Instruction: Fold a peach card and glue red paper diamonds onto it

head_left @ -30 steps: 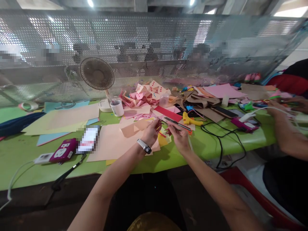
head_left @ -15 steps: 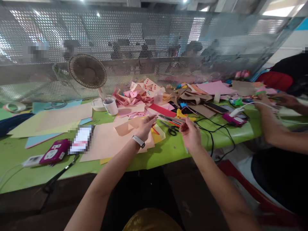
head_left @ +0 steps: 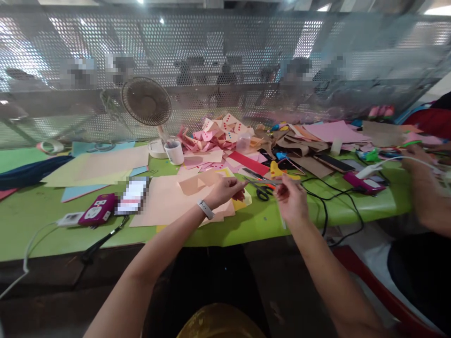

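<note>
A long thin grey strip (head_left: 262, 181) stretches level between my two hands, above the green table; its exact kind is too small to tell. My right hand (head_left: 291, 199) pinches its right end between thumb and fingers. At the other end, my left hand (head_left: 225, 192), with a watch on the wrist, has its fingertips closed together on the strip. Black-handled scissors (head_left: 262, 194) lie just below the strip. Under my left hand are peach paper sheets (head_left: 158, 199), with a folded peach piece (head_left: 193, 182) on top. A yellow tool (head_left: 278, 170) lies behind my right hand.
A small fan (head_left: 146, 101) and a white cup (head_left: 174, 152) stand at the back, beside a pile of dotted paper pieces (head_left: 218, 131). A phone (head_left: 132, 196) and purple power bank (head_left: 98, 209) lie left. Black cables (head_left: 322, 199) run right, near another person's arm (head_left: 424, 188).
My left hand has gone from flat, outstretched fingers to a pinch at the strip's end. My right hand keeps its pinch. The whole view has shifted toward the left.
</note>
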### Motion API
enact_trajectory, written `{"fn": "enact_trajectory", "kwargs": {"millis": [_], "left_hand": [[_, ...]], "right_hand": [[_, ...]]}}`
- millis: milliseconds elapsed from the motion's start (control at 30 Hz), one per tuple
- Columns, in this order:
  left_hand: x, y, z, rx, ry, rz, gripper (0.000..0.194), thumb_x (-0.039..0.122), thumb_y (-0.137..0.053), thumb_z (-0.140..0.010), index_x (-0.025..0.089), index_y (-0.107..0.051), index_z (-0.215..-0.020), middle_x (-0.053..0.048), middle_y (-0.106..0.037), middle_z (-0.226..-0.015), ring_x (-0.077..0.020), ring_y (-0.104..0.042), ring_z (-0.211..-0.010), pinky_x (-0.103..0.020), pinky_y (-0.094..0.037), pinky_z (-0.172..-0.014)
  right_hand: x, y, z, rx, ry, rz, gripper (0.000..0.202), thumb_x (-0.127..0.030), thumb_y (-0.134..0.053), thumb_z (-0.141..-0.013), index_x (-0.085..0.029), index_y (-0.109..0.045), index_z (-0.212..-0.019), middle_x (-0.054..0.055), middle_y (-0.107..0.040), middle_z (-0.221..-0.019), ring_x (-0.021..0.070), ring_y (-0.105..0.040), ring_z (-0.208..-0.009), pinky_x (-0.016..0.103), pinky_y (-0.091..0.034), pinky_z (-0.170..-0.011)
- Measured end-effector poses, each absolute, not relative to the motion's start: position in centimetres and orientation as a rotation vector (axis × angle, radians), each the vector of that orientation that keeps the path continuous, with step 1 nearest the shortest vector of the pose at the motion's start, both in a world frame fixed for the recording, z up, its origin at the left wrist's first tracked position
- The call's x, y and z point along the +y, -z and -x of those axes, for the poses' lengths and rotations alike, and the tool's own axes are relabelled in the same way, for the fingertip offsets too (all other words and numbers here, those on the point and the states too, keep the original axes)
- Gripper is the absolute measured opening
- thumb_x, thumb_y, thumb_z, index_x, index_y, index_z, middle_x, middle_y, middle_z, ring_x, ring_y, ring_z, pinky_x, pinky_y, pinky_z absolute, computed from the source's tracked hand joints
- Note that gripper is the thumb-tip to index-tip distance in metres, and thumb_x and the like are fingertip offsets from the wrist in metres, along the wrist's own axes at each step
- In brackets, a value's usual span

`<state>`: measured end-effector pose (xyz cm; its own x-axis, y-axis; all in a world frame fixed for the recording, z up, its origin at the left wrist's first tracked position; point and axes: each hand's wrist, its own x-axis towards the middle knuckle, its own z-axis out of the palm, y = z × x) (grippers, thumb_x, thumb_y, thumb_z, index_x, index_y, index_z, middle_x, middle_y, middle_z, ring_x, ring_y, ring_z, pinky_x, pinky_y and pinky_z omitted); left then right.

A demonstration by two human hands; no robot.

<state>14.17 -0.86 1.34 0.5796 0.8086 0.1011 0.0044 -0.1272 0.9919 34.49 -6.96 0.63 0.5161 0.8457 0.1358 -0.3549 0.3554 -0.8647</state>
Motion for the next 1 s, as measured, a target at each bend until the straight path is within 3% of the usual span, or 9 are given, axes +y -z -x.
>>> {"fn": "enact_trajectory", "kwargs": {"millis": [167, 267, 367, 500, 600, 700, 800, 900, 1000], "left_hand": [[-1.6, -3.7, -8.5, 0.767, -0.794, -1.756, 0.042, 0.057, -0.061, -0.082, 0.015, -0.067, -0.086, -0.008, -0.07, -0.067, -0.0139, -0.064, -0.05, -0.019, -0.04, -0.039], [-1.6, -5.6, -4.5, 0.789, -0.761, -1.831, 0.041, 0.05, -0.062, -0.084, 0.016, -0.067, -0.107, -0.007, -0.071, -0.066, -0.017, -0.067, -0.056, -0.024, -0.048, -0.049], [-1.0, -6.9, -0.4, 0.916, -0.8, -1.881, 0.048, 0.044, -0.067, -0.081, 0.02, -0.062, -0.121, -0.009, -0.074, -0.088, -0.0198, -0.07, -0.073, -0.025, -0.051, -0.057], [0.7, -6.3, 4.2, 1.321, -0.773, -1.909, 0.051, 0.047, -0.065, -0.081, 0.017, -0.062, -0.121, -0.002, -0.068, -0.06, -0.018, -0.065, -0.056, -0.026, -0.049, -0.054], [2.3, -4.4, 5.7, 1.366, -0.544, -1.871, 0.068, 0.047, -0.074, -0.073, 0.019, -0.053, -0.131, 0.0, -0.067, -0.059, -0.0186, -0.064, -0.054, -0.025, -0.047, -0.051], [3.6, -2.1, 5.6, 1.314, -0.472, -1.859, 0.051, 0.05, -0.073, -0.071, 0.02, -0.062, -0.112, 0.0, -0.065, -0.058, -0.0178, -0.062, -0.051, -0.025, -0.045, -0.048], [4.2, -0.4, 5.1, 1.282, -0.503, -1.854, 0.032, 0.052, -0.068, -0.075, 0.021, -0.062, -0.078, -0.001, -0.062, -0.056, -0.0157, -0.058, -0.049, -0.024, -0.041, -0.045], [4.3, 0.3, 5.2, 1.225, -0.513, -1.891, 0.032, 0.052, -0.064, -0.08, 0.021, -0.058, -0.072, 0.001, -0.058, -0.055, -0.0128, -0.052, -0.046, -0.023, -0.036, -0.044], [4.4, 0.5, 5.5, 1.17, -0.498, -1.892, 0.031, 0.051, -0.066, -0.078, 0.021, -0.058, -0.075, 0.002, -0.057, -0.057, -0.0114, -0.048, -0.046, -0.022, -0.033, -0.043]], "right_hand": [[-5.1, -2.6, -36.8, -0.762, -0.705, 0.906, 0.027, -0.048, -0.068, -0.076, -0.021, -0.067, -0.079, -0.005, -0.057, -0.055, 0.0099, -0.052, -0.046, 0.023, -0.044, -0.045], [-2.8, -2.9, -35.0, -1.014, -0.683, 1.052, 0.031, -0.051, -0.068, -0.077, -0.02, -0.069, -0.08, -0.003, -0.06, -0.055, 0.0113, -0.056, -0.048, 0.024, -0.047, -0.049], [-0.2, -2.3, -32.6, -1.308, -0.527, 1.177, 0.035, -0.053, -0.062, -0.081, -0.019, -0.069, -0.078, -0.002, -0.061, -0.054, 0.013, -0.057, -0.048, 0.026, -0.048, -0.052], [2.1, -0.5, -31.1, -1.597, -0.2, 1.24, 0.033, -0.05, -0.055, -0.088, -0.022, -0.073, -0.09, 0.003, -0.071, -0.073, 0.017, -0.064, -0.065, 0.029, -0.051, -0.066], [2.3, 1.3, -30.8, -1.856, -0.124, 1.235, 0.026, -0.04, -0.057, -0.088, -0.026, -0.073, -0.102, 0.005, -0.074, -0.099, 0.0207, -0.068, -0.087, 0.033, -0.051, -0.08], [1.3, 2.2, -31.1, -2.167, -0.172, 1.262, 0.027, -0.025, -0.061, -0.083, -0.028, -0.073, -0.107, 0.005, -0.073, -0.106, 0.023, -0.067, -0.096, 0.036, -0.051, -0.086], [0.1, 1.5, -32.7, -2.338, -0.212, 1.317, 0.047, -0.014, -0.056, -0.08, -0.031, -0.065, -0.123, 0.003, -0.069, -0.118, 0.0231, -0.065, -0.103, 0.036, -0.05, -0.088], [-0.5, -0.1, -36.7, -2.188, -0.043, 1.59, 0.049, -0.017, -0.051, -0.085, -0.032, -0.058, -0.131, 0.003, -0.065, -0.124, 0.0229, -0.063, -0.107, 0.035, -0.049, -0.09], [-0.2, -0.9, -42.1, -2.021, 0.169, 1.99, 0.049, -0.02, -0.057, -0.082, -0.019, -0.057, -0.131, 0.013, -0.062, -0.126, 0.0276, -0.061, -0.107, 0.036, -0.048, -0.088]]}}
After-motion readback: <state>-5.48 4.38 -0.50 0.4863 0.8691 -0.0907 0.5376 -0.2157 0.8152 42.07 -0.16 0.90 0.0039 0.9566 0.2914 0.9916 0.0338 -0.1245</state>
